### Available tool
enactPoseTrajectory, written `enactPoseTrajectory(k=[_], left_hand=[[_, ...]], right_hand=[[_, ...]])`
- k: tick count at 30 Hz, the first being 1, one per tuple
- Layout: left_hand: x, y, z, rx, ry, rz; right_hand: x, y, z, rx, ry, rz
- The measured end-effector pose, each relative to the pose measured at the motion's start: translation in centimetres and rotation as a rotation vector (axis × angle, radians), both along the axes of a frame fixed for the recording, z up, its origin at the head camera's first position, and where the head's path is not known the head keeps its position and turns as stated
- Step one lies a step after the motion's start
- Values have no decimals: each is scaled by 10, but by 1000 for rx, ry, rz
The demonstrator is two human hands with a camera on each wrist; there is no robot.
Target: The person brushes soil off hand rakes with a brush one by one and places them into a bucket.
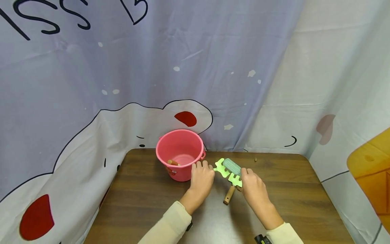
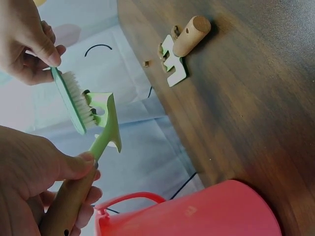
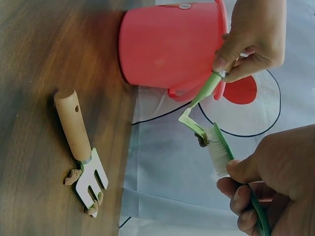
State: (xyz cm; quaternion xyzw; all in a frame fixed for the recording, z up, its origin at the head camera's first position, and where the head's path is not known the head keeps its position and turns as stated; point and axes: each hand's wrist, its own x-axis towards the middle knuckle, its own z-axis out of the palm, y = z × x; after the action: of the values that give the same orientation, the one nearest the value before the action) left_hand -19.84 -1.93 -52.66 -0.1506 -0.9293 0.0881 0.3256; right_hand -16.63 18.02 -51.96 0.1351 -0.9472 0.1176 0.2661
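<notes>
My left hand (image 1: pixel 202 178) grips the wooden handle of a small green hand rake (image 2: pixel 106 123), held in the air just right of the pink bucket (image 1: pixel 182 174). In my right hand (image 1: pixel 254 188) is a green scrub brush (image 1: pixel 232 166) with white bristles (image 3: pixel 216 152). The bristles touch the rake's tines, where dark clumps of dirt (image 3: pixel 201 140) cling. Below both hands, a green garden fork (image 1: pixel 229 195) with a wooden handle lies on the table. Brown crumbs (image 3: pixel 73 177) lie against its head.
Inside the bucket a wooden-handled tool (image 1: pixel 173 162) shows; its head is hidden. One small brown crumb (image 1: pixel 255 159) lies near the far edge of the wooden table (image 1: pixel 134 203). A printed curtain (image 1: pixel 213 84) hangs directly behind the table.
</notes>
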Motion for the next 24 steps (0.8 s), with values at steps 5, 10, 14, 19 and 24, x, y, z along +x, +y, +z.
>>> enactPoseTrajectory(k=[5,10,14,19,24], left_hand=[[-1,-5,-2,4,-7,22],[-2,-11,-3,7,0,32],[-2,-12,-3,7,1,25],[-2,-13,-5,11,1,14],[-1,-12,-5,10,-2,13]], right_hand=[[-2,13,3,-3,10,-17],[-3,25,5,-29,-32,-19],[-2,25,5,-50,-60,1],[-1,24,4,-91,-97,34],[0,18,-1,-133,-129,54]])
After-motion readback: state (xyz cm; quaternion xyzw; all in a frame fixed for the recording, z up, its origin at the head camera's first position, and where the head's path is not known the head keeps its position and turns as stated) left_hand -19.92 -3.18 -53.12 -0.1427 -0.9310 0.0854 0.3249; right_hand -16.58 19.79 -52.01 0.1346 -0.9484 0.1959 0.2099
